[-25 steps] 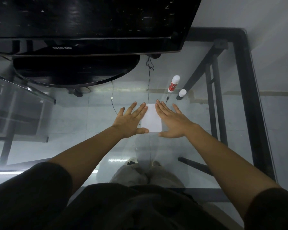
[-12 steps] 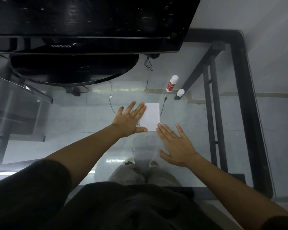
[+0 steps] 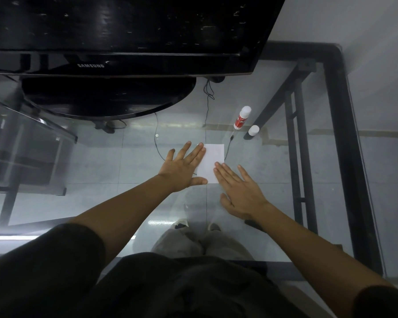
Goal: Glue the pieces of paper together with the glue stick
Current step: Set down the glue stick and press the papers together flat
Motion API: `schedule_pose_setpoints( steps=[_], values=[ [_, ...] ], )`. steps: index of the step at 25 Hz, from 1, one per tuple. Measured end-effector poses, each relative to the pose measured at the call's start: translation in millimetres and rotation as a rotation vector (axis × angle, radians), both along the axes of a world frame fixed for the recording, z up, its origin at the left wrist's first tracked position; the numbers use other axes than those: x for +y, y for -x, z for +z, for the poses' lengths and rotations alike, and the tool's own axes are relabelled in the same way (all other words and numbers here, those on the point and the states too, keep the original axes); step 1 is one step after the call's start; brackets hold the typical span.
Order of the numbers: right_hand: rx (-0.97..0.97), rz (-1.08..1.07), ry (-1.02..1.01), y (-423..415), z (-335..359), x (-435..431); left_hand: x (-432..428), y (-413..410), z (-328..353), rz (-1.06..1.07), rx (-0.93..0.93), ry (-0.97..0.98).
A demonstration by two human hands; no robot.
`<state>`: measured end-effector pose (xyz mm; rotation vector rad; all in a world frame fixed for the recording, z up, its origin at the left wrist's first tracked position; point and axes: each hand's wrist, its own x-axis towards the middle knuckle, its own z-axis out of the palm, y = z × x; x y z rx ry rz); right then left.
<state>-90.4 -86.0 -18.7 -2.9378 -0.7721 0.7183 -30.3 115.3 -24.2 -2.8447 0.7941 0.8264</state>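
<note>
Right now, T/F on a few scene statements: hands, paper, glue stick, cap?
1. Both hands lie flat with open fingers on the paper. True: left hand on its left edge, right hand at its near right corner.
2. The right hand holds the glue stick. False: it stands beyond the paper, untouched.
3. The cap is on the glue stick. False: it sits apart, right of it.
4. The table is glass. True.

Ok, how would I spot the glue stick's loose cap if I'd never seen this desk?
Start at the glass table's far right corner, right of the monitor. The red-and-white glue stick stands there; just to its right sits the cap, a short, plain white cylinder with no label.
</note>
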Motion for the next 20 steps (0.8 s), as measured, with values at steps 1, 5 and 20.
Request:
schedule_pose_setpoints(
  steps=[1,5,20],
  values=[
    [-0.004,0.003,-0.021,-2.6,-1.9,10.7,-0.3,0.4,-0.5,-0.002,-0.005,-0.003],
    [-0.030,-0.005,-0.029,-13.1,-6.6,5.4,-0.8,-0.6,1.8,-0.003,0.010,-0.002],
    [-0.055,-0.078,0.011,-36.5,-3.5,15.5,-0.6,-0.4,-0.9,0.002,0.016,-0.006]
  ],
)
